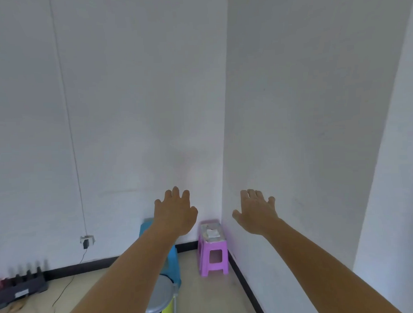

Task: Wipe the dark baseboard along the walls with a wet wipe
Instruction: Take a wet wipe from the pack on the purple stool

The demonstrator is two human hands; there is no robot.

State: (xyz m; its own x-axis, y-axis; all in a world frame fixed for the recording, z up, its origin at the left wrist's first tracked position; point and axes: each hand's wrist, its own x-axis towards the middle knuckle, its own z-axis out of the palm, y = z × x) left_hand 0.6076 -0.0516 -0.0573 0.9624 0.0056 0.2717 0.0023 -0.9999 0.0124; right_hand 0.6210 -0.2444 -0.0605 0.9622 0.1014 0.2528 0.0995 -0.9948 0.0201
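In the corner of a white-walled room, a person stretches both bare arms forward, left hand point(175, 210) and right hand point(256, 210) spread wide, fingers straight, holding nothing. No wipe is in either grasp. What looks like a pack point(211, 232) with a white sheet showing lies on a purple stool point(212, 252) tucked into the corner, below and between the hands and marginally nearer the left. The dark baseboard point(83, 268) runs along the floor's edge under the back wall to the corner, then turns toward the camera under the right wall, well below both hands. A reach down to the stool likely comes first.
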